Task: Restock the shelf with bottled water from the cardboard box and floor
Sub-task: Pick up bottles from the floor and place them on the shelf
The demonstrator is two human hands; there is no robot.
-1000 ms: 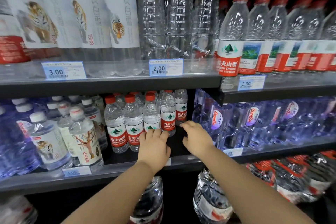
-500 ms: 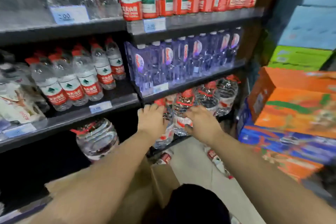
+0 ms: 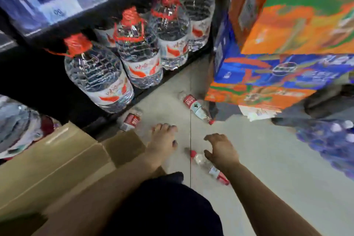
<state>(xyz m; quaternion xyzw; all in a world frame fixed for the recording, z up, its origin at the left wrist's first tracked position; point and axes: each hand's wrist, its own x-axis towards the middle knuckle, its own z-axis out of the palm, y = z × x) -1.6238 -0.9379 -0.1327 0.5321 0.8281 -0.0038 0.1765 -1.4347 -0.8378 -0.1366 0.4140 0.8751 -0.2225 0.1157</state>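
Three small red-capped water bottles lie on the grey floor. One bottle (image 3: 207, 165) lies right under my right hand (image 3: 222, 149), whose fingers are spread and curved above it, not closed on it. My left hand (image 3: 162, 141) hovers open over the floor, by the flap of the cardboard box (image 3: 63, 161) at lower left. A second bottle (image 3: 197, 108) lies farther off by the stacked cartons. A third bottle (image 3: 131, 120) lies at the foot of the shelf. The view is blurred.
Large red-capped water jugs (image 3: 99, 74) stand on the dark bottom shelf (image 3: 107, 13). Stacked orange and blue cartons (image 3: 283, 48) rise at right. A shrink-wrapped pack of bottles (image 3: 329, 140) sits at far right. My dark-clothed knee (image 3: 168, 205) fills the bottom centre.
My view has swung from the middle shelf down to the floor. Both hands left the shelf edge and dropped low, the right one coming over a bottle on the floor.
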